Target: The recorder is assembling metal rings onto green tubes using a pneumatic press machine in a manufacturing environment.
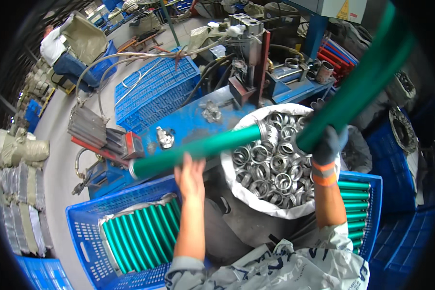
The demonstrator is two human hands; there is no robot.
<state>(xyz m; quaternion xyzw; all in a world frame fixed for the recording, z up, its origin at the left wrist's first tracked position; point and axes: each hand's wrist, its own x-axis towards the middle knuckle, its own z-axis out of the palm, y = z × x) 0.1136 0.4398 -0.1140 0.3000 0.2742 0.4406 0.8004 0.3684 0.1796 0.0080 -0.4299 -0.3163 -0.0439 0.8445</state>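
A long green tube (212, 145) with a metal ring at each end slants across the front of the blue bench, its right end over a white-lined container of loose metal rings (278, 164). My bare left hand (191, 174) is at the tube's lower side, holding it near the middle; the fingertips are slightly blurred. My gloved right hand (328, 145), in dark grey with an orange band, grips the lower end of a second green tube (360, 82). That tube rises steeply to the upper right and is blurred at the top.
Blue crates of green tubes stand at lower left (75, 220) and lower right (376, 208). Clamp-like machines (101, 133) (249, 63) sit on the blue bench (188, 128), with hoses around them. Stacked blue crates (154, 92) stand behind; another person (72, 67) is far left.
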